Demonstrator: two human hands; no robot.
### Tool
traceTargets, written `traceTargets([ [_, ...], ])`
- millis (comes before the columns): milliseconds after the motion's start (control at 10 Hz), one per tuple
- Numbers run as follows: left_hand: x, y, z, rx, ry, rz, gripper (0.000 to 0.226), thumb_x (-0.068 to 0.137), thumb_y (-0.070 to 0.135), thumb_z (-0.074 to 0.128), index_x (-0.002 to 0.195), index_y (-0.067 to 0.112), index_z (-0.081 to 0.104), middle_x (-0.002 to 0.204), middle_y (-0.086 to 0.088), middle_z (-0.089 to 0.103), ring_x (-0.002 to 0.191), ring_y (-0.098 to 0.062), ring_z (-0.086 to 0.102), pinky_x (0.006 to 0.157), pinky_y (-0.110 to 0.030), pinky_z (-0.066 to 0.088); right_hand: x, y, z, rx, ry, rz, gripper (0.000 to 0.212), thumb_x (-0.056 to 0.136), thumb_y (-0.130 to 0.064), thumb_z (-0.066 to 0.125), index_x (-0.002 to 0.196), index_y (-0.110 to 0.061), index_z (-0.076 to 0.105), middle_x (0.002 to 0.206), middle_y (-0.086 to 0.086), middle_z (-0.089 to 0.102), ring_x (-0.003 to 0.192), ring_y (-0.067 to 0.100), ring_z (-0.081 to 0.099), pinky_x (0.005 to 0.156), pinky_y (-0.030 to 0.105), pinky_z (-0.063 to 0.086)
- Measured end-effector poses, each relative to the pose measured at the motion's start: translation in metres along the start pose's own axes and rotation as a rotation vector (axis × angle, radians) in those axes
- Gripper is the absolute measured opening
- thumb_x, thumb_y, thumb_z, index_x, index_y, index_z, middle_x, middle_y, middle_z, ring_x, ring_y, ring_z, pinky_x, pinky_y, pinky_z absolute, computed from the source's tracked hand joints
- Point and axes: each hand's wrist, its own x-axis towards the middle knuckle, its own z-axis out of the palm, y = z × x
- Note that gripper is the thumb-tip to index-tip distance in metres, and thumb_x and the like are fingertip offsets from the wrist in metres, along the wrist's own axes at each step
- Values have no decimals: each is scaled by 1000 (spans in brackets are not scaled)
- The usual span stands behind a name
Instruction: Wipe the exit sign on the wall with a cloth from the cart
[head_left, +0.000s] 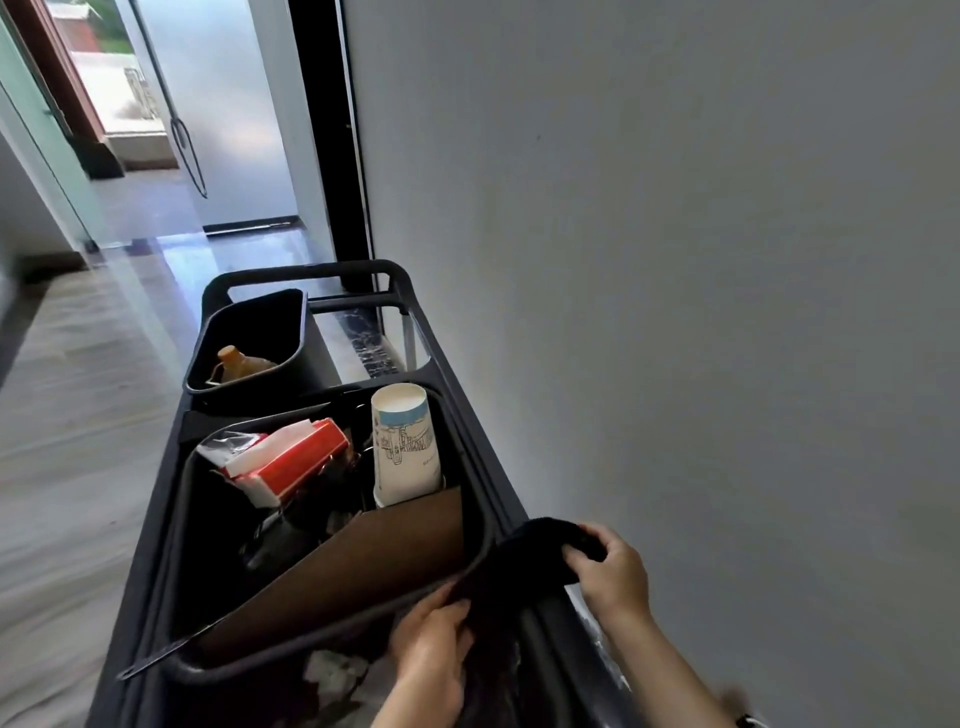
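Observation:
A dark cloth (524, 566) hangs over the near right rim of the black cart (467, 415). My right hand (613, 571) grips its upper right edge. My left hand (431, 644) pinches its lower left edge, close to the cart's near end. The cloth stretches between both hands, just above the cart's rail. No exit sign shows on the grey wall (727, 260) at the right.
The cart's near bin (179, 519) holds a red and white box (291, 460), a stack of paper cups (402, 447) and a brown board (363, 566). A far bin (304, 317) holds an orange-capped bottle (236, 362). The corridor floor runs left; a glass door stands ahead.

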Motion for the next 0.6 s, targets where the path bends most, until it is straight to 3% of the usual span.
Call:
traceTargets([
  [100, 9, -8, -1, 21, 95, 3, 33, 84, -19, 51, 104, 0, 70, 71, -12, 71, 67, -27, 64, 48, -27, 52, 6, 13, 5, 24, 10, 51, 15, 80, -11, 74, 93, -18, 72, 86, 2, 74, 86, 24, 69, 79, 35, 53],
  [200, 17, -16, -1, 52, 102, 13, 32, 83, -18, 54, 101, 2, 70, 77, -12, 70, 69, -26, 63, 57, -30, 47, 11, 21, 6, 35, -36, 104, 14, 83, -14, 71, 96, -17, 72, 90, 7, 75, 86, 27, 70, 83, 45, 56],
  [300, 16, -15, -3, 96, 75, 46, 30, 81, -18, 57, 99, 2, 70, 79, -14, 71, 73, -28, 65, 65, -33, 49, 8, 22, 3, 33, -59, 89, 21, 84, -15, 70, 105, -16, 70, 99, 7, 73, 91, 25, 68, 85, 43, 54],
  [400, 3, -8, -14, 194, 95, 136, 25, 83, -11, 66, 106, -5, 69, 97, -22, 71, 86, -28, 64, 87, -35, 49, -8, 19, -10, 35, -9, 43, 41, 84, -20, 67, 125, -20, 58, 118, -3, 60, 108, 18, 59, 93, 37, 48],
  [500, -19, -2, -19, 347, 97, 275, 19, 88, 0, 66, 106, 0, 71, 107, -21, 71, 93, -25, 62, 90, -32, 44, -24, 11, -22, -18, 42, -34, 43, 87, -25, 64, 129, -23, 54, 126, -4, 55, 115, 15, 53, 97, 35, 44],
  [600, -60, 16, -9, 609, 41, 632, 23, 94, 12, 59, 114, 16, 70, 116, -1, 65, 108, -16, 58, 93, -28, 40, -48, -5, -41, -109, 166, -259, 42, 90, -29, 60, 130, -19, 54, 133, 1, 51, 125, 17, 47, 105, 31, 37],
])
